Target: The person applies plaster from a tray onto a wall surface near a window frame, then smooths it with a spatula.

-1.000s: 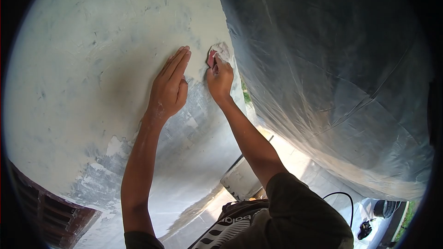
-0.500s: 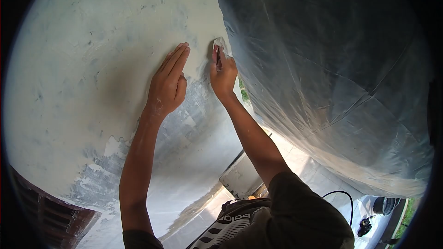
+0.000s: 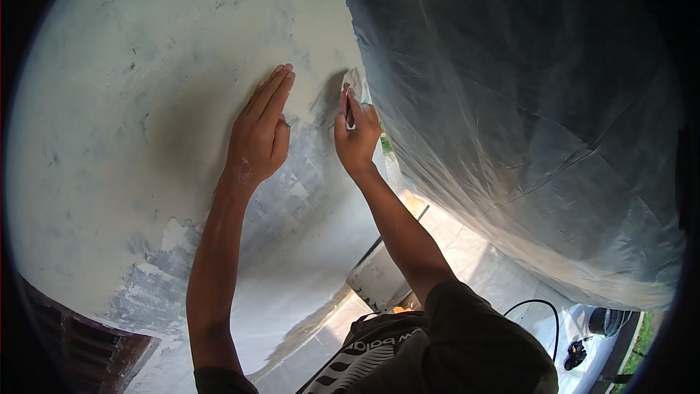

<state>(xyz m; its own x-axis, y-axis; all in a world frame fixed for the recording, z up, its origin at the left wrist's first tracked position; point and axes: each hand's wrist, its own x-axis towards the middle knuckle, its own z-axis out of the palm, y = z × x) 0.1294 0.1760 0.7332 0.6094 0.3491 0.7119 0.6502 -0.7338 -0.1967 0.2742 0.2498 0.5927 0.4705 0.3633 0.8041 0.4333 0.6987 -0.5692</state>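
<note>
A pale, patchy plastered wall [image 3: 146, 66] fills the left and middle of the view, with greyer, rougher areas lower down. My left hand [image 3: 259, 128] lies against it, fingers stretched out and pressed side by side, holding nothing. Close to the wall's right edge, my right hand [image 3: 356, 131] grips a small scraper [image 3: 346, 102] with a reddish handle. White paste [image 3: 354, 78] shows at the tool's tip, against the wall. Most of the blade is hidden by the paste and fingers.
Translucent plastic sheeting [image 3: 525, 102] hangs along the wall's right side. Below are a tiled floor [image 3: 467, 241], a block-like ledge [image 3: 379, 281], a black cable [image 3: 556, 321] and a dark bucket [image 3: 605, 322]. A brown slatted wooden frame [image 3: 87, 343] is at the lower left.
My right hand and the scraper have moved down and slightly right along the wall's edge. My left hand has shifted slightly left, still flat on the wall.
</note>
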